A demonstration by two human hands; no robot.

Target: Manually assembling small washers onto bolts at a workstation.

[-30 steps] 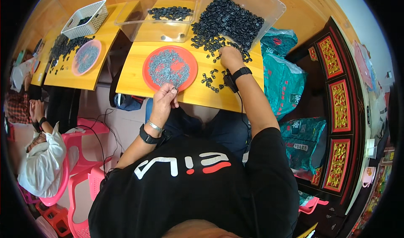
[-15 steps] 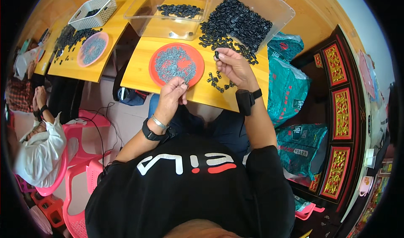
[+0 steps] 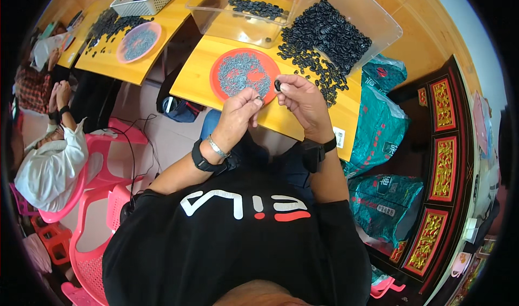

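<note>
My left hand (image 3: pixel 238 114) is closed in a pinch, and a small dark piece (image 3: pixel 259 97) shows at its fingertips; its kind is too small to make out. Close beside it, my right hand (image 3: pixel 307 103) holds a black oval plastic piece (image 3: pixel 278 85) upright between thumb and forefinger. The fingertips of both hands almost meet over the near edge of the table. Just beyond my left hand lies a red round plate (image 3: pixel 258 75) with many small grey metal pieces (image 3: pixel 238 70). Loose black oval pieces (image 3: pixel 319 68) spread across the table past my right hand.
A tipped clear bin (image 3: pixel 385 29) spills black pieces at the back right. Another clear bin (image 3: pixel 238 29) stands behind the plate. On the left table are a white basket (image 3: pixel 154 3) and a pink plate (image 3: pixel 158 31). A co-worker (image 3: pixel 51 165) sits at left. Green sacks (image 3: pixel 384 127) stand at right.
My hands have come together: the right hand with its black oval piece has moved toward the left one. The whole view has shifted slightly. Small pieces near the table edge are now behind my right hand.
</note>
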